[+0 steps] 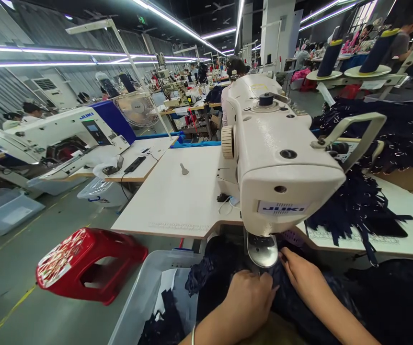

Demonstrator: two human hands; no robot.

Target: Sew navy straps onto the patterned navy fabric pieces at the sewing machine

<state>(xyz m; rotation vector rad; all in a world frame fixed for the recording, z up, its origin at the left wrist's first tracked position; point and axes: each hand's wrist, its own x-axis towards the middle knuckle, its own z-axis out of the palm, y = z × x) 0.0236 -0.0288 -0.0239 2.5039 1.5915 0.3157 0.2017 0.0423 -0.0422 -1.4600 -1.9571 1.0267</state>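
A white sewing machine stands before me, its rounded metal guard low over the work. Dark navy lacy fabric is bunched beneath it and spreads across my lap. On the near side of the guard, my left hand is closed with curled fingers on this fabric. My right hand grips the fabric just right of the guard, thumb and fingers close together. The needle and the exact fold under my fingers are hidden.
A clear plastic bin holding dark pieces stands at lower left, beside a red stool. Navy straps with metal rings are heaped on the right tabletop, near a dark phone. A small metal piece lies on the left tabletop.
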